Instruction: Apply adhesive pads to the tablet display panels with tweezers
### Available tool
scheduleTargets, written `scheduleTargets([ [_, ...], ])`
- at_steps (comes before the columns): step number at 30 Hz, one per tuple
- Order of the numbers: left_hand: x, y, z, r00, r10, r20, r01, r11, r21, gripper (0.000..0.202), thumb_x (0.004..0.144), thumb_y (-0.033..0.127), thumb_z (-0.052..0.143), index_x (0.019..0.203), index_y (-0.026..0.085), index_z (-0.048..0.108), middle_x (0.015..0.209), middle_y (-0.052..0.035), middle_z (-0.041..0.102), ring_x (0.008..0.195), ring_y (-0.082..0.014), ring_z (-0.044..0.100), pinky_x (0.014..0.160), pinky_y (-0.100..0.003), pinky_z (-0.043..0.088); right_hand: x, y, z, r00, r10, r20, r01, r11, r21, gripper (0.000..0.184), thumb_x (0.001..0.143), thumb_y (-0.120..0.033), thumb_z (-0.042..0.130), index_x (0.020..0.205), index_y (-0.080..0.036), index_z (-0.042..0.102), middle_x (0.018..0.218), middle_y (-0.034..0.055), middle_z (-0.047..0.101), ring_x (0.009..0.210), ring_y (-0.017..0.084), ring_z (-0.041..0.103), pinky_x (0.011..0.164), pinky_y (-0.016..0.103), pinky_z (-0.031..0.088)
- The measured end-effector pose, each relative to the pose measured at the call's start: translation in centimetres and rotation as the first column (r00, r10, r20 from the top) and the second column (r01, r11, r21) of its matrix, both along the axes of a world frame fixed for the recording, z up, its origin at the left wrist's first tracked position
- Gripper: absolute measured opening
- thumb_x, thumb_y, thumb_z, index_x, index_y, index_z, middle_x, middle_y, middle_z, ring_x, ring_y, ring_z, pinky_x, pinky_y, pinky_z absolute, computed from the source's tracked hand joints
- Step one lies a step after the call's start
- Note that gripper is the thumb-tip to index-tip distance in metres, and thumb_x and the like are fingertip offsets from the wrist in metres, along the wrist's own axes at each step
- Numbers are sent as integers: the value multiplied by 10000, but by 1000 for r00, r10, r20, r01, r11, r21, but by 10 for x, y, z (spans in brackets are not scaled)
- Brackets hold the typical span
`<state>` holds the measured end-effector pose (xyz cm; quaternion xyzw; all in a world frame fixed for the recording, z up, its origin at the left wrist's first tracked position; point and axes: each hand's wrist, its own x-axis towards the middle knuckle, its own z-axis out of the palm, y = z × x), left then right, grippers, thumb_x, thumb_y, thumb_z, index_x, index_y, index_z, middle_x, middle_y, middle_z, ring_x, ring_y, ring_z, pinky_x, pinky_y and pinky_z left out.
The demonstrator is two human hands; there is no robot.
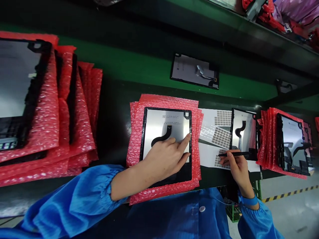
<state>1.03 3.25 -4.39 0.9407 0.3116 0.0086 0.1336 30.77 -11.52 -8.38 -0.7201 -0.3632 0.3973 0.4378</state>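
A tablet panel point(161, 127) lies back side up on a stack of red bubble wrap sheets point(136, 132) in front of me, its black flex cable curving across the silver back. My left hand point(165, 156) rests on the panel with the index finger stretched toward its right edge. My right hand point(236, 166) pinches black tweezers point(235, 154) over a white sheet of small grey stickers point(219, 136). Both of my sleeves are blue.
More panels in red bubble wrap are piled at the left point(37, 106) and at the right point(291, 146). Another panel point(243, 129) lies next to the sticker sheet. One panel point(194, 71) sits on the green conveyor belt point(129, 66) behind.
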Motion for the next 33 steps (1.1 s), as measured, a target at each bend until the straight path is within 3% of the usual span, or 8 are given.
scheduleTargets([
  [6,-3,2,3,998,-46,51,46,999,0,612,1052,354,527,1550,2,481,893,-130,759,856,-289,733,631,-370,560,5,3,4,990,-91,-105,92,996,3,337,972,-536,739,971,-207,667,750,59,803,577,219,767,527,321,646],
  [9,-10,-2,8,989,-87,123,88,996,2,607,1056,341,528,1554,2,458,1058,-168,778,911,-289,740,727,-394,582,7,5,15,981,-125,-148,135,989,63,337,954,-530,761,934,-202,686,708,58,795,520,216,748,509,320,635],
  [12,-19,-12,13,991,-99,87,97,995,23,599,1038,398,568,1500,18,537,981,-160,790,786,-277,743,723,-399,566,-3,22,32,983,-119,-143,140,979,147,291,968,-480,761,914,-201,701,707,54,794,512,202,745,509,298,626],
  [15,-26,-20,15,999,-52,-4,52,994,101,732,989,508,633,1513,4,546,828,-149,779,704,-291,733,780,-427,548,-35,57,46,989,-74,-132,99,975,197,260,977,-444,761,908,-202,697,715,55,802,522,205,756,521,299,637],
  [19,-33,-18,14,995,-74,-63,85,980,179,885,927,551,708,1564,-21,487,739,-123,777,591,-276,705,1061,-567,443,-105,117,56,988,77,-132,-48,976,211,284,954,-454,786,898,-195,680,717,60,811,525,228,770,515,324,654],
  [24,-40,-11,7,996,-46,-74,55,991,120,781,954,522,666,1503,-23,562,780,-149,797,702,-322,749,1197,-634,277,-177,165,56,956,258,-143,-230,955,186,309,958,-483,770,902,-193,679,734,56,819,555,202,786,520,273,655],
  [28,-42,-14,2,1000,-8,-19,10,994,109,648,932,492,706,1401,45,668,937,-195,816,894,-371,773,1201,-644,278,-192,177,46,936,331,-121,-317,941,117,327,973,-502,743,932,-183,684,733,60,818,595,194,798,546,256,665],
  [33,-41,-12,8,997,-31,-70,40,991,126,558,927,445,713,1311,40,714,880,-192,811,745,-367,773,1143,-657,361,-190,177,39,931,358,-74,-353,933,69,327,989,-495,724,949,-171,701,740,69,819,623,195,805,574,255,671],
])
